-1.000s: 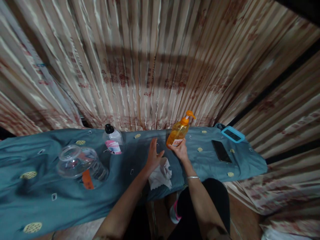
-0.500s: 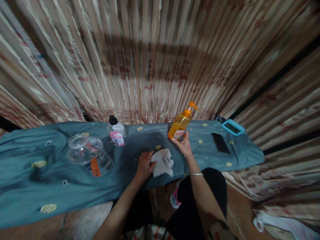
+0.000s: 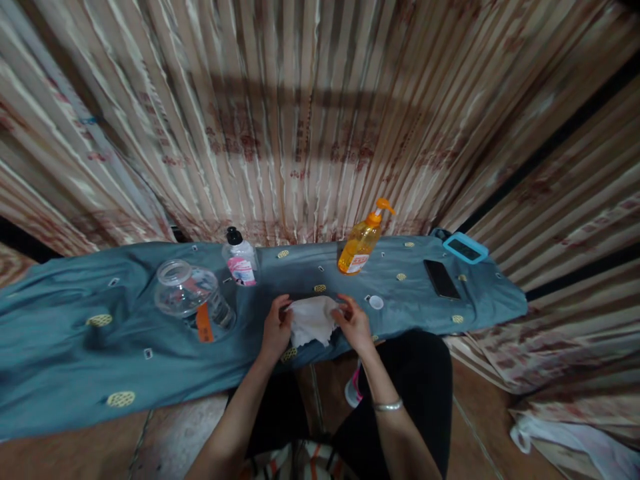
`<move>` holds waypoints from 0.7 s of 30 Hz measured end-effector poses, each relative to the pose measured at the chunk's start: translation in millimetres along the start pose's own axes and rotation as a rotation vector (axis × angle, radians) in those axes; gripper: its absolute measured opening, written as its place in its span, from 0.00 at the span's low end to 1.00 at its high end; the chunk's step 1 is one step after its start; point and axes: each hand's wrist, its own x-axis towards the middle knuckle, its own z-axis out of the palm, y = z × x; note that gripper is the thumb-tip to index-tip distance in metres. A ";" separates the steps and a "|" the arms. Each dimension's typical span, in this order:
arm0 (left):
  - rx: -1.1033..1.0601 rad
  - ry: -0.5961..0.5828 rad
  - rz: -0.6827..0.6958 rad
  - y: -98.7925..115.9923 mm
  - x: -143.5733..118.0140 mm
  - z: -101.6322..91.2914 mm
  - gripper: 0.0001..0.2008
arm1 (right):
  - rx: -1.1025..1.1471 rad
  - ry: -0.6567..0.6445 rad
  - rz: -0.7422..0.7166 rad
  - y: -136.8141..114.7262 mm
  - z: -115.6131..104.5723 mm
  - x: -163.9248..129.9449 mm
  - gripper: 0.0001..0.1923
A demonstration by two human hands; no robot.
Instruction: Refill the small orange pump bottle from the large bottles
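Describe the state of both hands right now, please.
Left hand: closed, holding the white cloth at one side.
Right hand: closed, holding its other side.

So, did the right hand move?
Yes: relative to the phone, the right hand moved down the picture, from the orange bottle to the white cloth.

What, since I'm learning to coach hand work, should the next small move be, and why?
Perhaps gently spread the white cloth sideways: the left hand and right hand are at its opposite sides, its near edge looks uneven, and the pump bottle stands apart from both hands.
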 end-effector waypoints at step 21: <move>0.506 -0.209 0.370 -4.3 -23.5 -15.2 0.16 | 0.115 -0.105 -0.375 -142.9 109.1 66.0 0.27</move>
